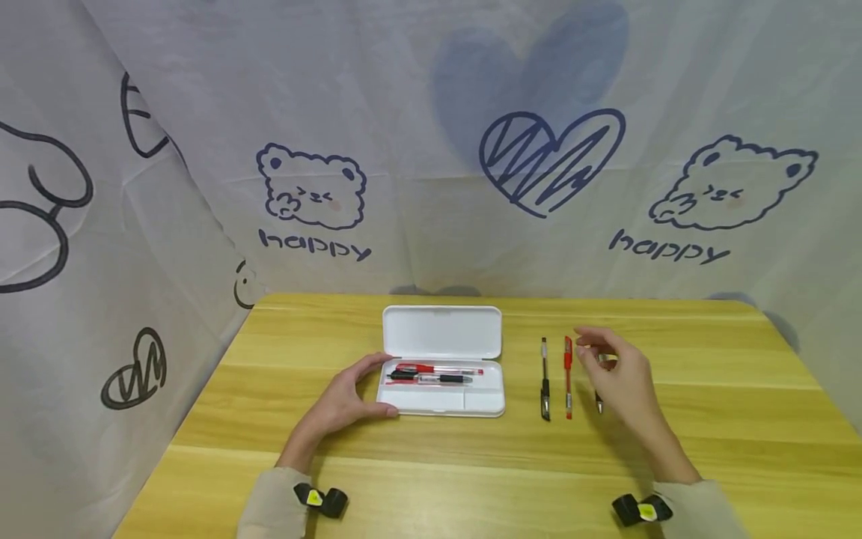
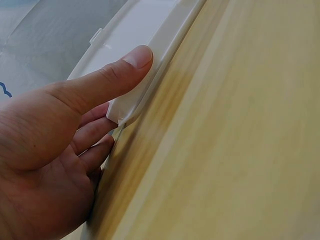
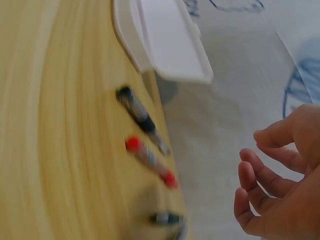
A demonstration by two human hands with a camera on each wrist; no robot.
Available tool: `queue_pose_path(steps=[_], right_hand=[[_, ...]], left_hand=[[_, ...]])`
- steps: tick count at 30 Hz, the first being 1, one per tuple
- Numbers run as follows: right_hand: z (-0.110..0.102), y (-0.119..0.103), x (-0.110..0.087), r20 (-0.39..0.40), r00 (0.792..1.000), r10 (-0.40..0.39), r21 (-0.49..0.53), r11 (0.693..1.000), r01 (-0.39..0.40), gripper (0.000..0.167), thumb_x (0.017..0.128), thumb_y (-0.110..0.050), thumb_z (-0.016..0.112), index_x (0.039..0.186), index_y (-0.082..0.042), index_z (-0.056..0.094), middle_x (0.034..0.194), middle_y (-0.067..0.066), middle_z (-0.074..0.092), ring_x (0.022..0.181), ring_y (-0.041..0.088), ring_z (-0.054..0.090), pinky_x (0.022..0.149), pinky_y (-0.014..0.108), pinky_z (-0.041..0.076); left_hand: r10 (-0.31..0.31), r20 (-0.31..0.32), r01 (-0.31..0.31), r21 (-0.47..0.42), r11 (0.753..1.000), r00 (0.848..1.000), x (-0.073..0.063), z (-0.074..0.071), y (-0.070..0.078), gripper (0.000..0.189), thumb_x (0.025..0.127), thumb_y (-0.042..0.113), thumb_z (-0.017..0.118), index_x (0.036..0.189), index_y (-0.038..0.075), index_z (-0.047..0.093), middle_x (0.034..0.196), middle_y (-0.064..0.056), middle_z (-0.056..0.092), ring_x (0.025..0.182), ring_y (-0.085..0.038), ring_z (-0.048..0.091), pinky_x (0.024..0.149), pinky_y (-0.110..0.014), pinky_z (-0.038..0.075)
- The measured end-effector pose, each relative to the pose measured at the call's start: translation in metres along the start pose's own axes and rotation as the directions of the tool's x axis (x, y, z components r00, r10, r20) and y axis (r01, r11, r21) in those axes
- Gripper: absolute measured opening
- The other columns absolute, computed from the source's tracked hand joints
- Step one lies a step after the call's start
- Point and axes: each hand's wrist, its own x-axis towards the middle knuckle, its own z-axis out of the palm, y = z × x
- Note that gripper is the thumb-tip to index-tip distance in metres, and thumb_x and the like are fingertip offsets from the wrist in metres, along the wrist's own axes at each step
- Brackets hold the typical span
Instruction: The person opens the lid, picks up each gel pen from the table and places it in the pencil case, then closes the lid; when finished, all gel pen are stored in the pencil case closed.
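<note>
A white pencil case lies with its lid raised on the table. My left hand holds the left end of the case, thumb at the front corner and fingers around the back; the left wrist view shows the thumb over the rim. Inside lie a red pen and a black clicker pen. To the right, a black capped pen and a red capped pen lie side by side. Above a third, dark-tipped pen, partly hidden, my right hand hovers with loosely bent fingers, holding nothing.
The wooden table ends at a back edge just behind the case. A pale cloth with printed bears and hearts hangs behind and to the left. A black band with a yellow mark sits on each wrist.
</note>
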Motion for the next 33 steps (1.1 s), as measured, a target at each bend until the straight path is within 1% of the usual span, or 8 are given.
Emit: queue_pose_path(steps=[4, 7, 12, 14, 16, 21, 24, 33], right_hand=[[-0.012, 0.019, -0.002, -0.031, 0.999, 0.037, -0.044, 0.998, -0.039, 0.027, 0.099, -0.006, 0.065, 0.127, -0.004, 0.066, 0.108, 0.013, 0.070, 0.092, 0.010, 0.060, 0.068, 0.010, 0.048], [-0.017, 0.031, -0.001, 0.004, 0.996, 0.092, -0.068, 0.993, -0.092, 0.033, 0.098, -0.006, 0.065, 0.131, -0.002, 0.062, 0.111, 0.017, 0.067, 0.096, 0.021, 0.062, 0.069, 0.011, 0.049], [-0.021, 0.047, -0.002, 0.140, 0.970, 0.201, -0.152, 0.972, -0.179, 0.047, 0.095, -0.004, 0.068, 0.139, 0.005, 0.054, 0.115, 0.025, 0.061, 0.102, 0.037, 0.062, 0.077, 0.037, 0.056], [-0.022, 0.052, -0.003, 0.194, 0.952, 0.235, -0.204, 0.959, -0.195, 0.049, 0.094, -0.004, 0.068, 0.138, 0.009, 0.052, 0.115, 0.026, 0.061, 0.101, 0.040, 0.061, 0.079, 0.047, 0.056], [-0.024, 0.057, -0.003, 0.225, 0.940, 0.257, -0.251, 0.947, -0.199, 0.047, 0.093, -0.003, 0.068, 0.135, 0.012, 0.053, 0.111, 0.026, 0.062, 0.098, 0.039, 0.062, 0.080, 0.051, 0.055], [-0.029, 0.064, -0.003, 0.196, 0.940, 0.280, -0.325, 0.923, -0.207, 0.034, 0.090, -0.003, 0.066, 0.121, 0.011, 0.064, 0.095, 0.015, 0.068, 0.083, 0.027, 0.063, 0.072, 0.043, 0.054], [-0.033, 0.066, -0.003, 0.175, 0.943, 0.282, -0.327, 0.920, -0.214, 0.030, 0.090, -0.004, 0.065, 0.117, 0.010, 0.067, 0.091, 0.012, 0.068, 0.079, 0.023, 0.062, 0.068, 0.038, 0.052], [-0.037, 0.058, 0.000, 0.071, 0.972, 0.224, -0.215, 0.955, -0.204, 0.029, 0.097, -0.006, 0.062, 0.122, 0.008, 0.067, 0.102, 0.020, 0.070, 0.093, 0.037, 0.069, 0.064, 0.021, 0.052]], left_hand=[[-0.001, -0.006, 0.001, -0.001, 1.000, 1.000, 0.000, -0.001, 0.000, 0.090, 0.071, 0.029, 0.097, 0.148, 0.015, 0.052, 0.156, -0.009, 0.047, 0.150, -0.031, 0.032, 0.123, -0.054, 0.023], [-0.002, -0.006, 0.002, -0.004, 1.000, 1.000, -0.001, -0.001, 0.000, 0.089, 0.071, 0.028, 0.097, 0.147, 0.015, 0.053, 0.156, -0.009, 0.048, 0.150, -0.031, 0.032, 0.123, -0.053, 0.023], [-0.006, -0.005, 0.006, -0.015, 1.000, 1.000, -0.003, -0.001, -0.001, 0.090, 0.071, 0.027, 0.097, 0.147, 0.014, 0.052, 0.156, -0.009, 0.047, 0.150, -0.032, 0.032, 0.123, -0.054, 0.022], [-0.007, -0.005, 0.007, -0.016, 1.000, 1.000, -0.003, -0.001, -0.002, 0.090, 0.071, 0.028, 0.097, 0.148, 0.015, 0.052, 0.156, -0.009, 0.047, 0.150, -0.032, 0.032, 0.123, -0.054, 0.022], [-0.009, -0.004, 0.009, -0.008, 1.000, 1.000, -0.003, -0.001, -0.002, 0.090, 0.071, 0.028, 0.097, 0.148, 0.015, 0.052, 0.157, -0.009, 0.047, 0.150, -0.032, 0.032, 0.123, -0.054, 0.022], [-0.006, -0.005, 0.006, 0.005, 1.000, 1.000, -0.002, -0.001, -0.002, 0.090, 0.071, 0.029, 0.097, 0.148, 0.013, 0.052, 0.156, -0.010, 0.047, 0.150, -0.032, 0.033, 0.123, -0.054, 0.023], [0.002, -0.007, -0.002, -0.001, 1.000, 1.000, -0.001, -0.001, -0.001, 0.090, 0.070, 0.027, 0.097, 0.148, 0.013, 0.053, 0.155, -0.010, 0.049, 0.149, -0.031, 0.034, 0.123, -0.053, 0.024], [0.001, 0.000, -0.001, -0.001, 1.000, 1.000, 0.000, 0.000, 0.000, 0.090, 0.071, 0.028, 0.097, 0.148, 0.013, 0.053, 0.155, -0.010, 0.049, 0.149, -0.032, 0.034, 0.123, -0.054, 0.024]])
